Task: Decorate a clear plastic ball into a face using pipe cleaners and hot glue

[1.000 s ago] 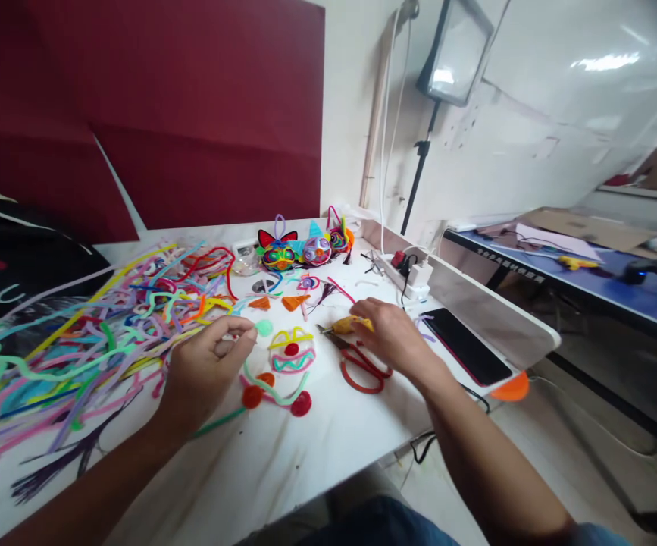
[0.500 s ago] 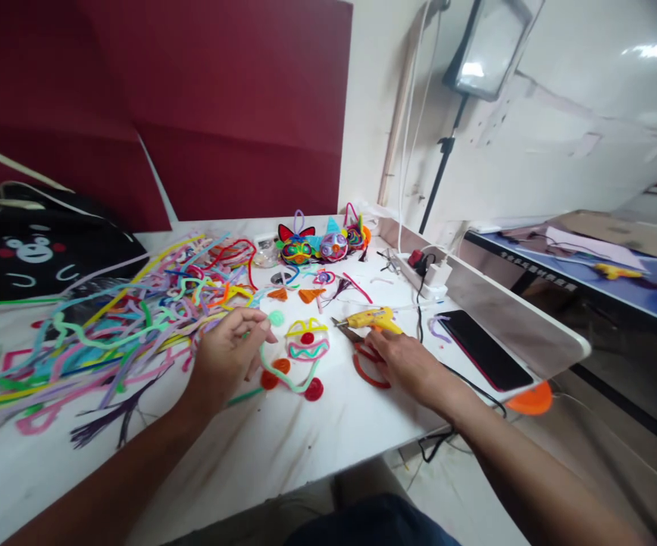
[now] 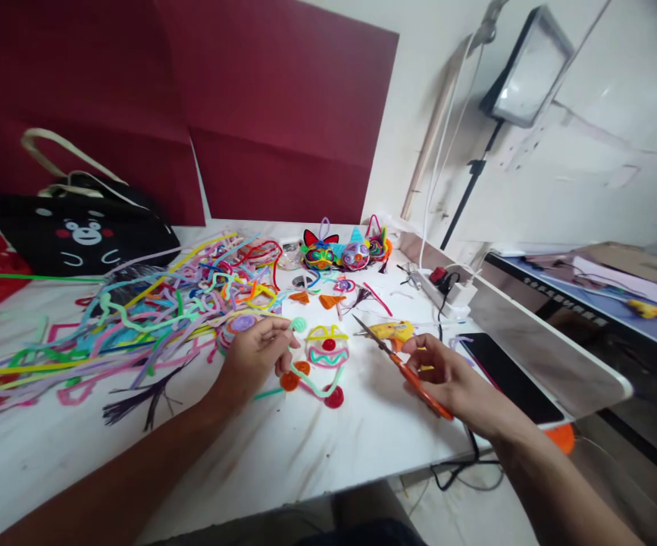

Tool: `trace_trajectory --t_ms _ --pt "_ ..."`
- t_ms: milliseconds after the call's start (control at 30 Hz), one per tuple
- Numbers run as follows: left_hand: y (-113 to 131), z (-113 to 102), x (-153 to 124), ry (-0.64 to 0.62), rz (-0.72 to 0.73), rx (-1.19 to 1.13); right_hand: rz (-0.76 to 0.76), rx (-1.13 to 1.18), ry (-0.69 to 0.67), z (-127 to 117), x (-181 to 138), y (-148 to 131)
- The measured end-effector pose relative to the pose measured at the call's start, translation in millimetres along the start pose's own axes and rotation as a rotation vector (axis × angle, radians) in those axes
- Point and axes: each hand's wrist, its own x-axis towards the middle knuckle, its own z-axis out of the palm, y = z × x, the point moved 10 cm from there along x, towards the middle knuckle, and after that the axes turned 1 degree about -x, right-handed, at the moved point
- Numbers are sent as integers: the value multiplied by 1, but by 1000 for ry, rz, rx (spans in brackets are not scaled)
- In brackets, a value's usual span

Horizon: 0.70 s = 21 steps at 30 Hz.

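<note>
My left hand (image 3: 261, 349) is closed in a pinch on one end of a mint-green pipe cleaner (image 3: 323, 392), which curves down and right over the table. Just beyond those fingertips lies a mint-green coil (image 3: 298, 324). My right hand (image 3: 440, 375) grips orange-handled scissors (image 3: 411, 375), their blades pointing up and left. Between my hands is a small clown-like face (image 3: 328, 355) with a red nose, yellow top and wavy mouth. Orange coils (image 3: 290, 380) and a red coil (image 3: 333, 396) lie below it. A yellow glue gun (image 3: 393, 331) rests behind the scissors.
A tangled heap of pipe cleaners (image 3: 163, 311) spreads over the left side. Colourful decorated ornaments (image 3: 355, 256) stand at the back. A phone (image 3: 513, 377), power strip (image 3: 447, 296) and cables occupy the right, beside a low raised edge (image 3: 549, 341). A black bag (image 3: 83, 235) stands back left.
My right hand has picked the scissors up off the table and moved right with them. My left hand keeps its pinch on the pipe cleaner. The whole view has shifted and tilted.
</note>
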Motion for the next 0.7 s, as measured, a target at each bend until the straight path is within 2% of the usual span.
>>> trace_trajectory --t_ms 133,300,567,700 --pt "-1 1 -2 -11 -16 13 6 191 -65 32 -9 -8" --pt "6 3 -6 -27 -22 64 -56 108 -168 74 -7 -22" --pt "10 2 -12 -27 32 123 -59 -112 -176 88 7 -16" --pt "12 4 -15 -51 42 155 -62 -130 -181 95 13 -18"
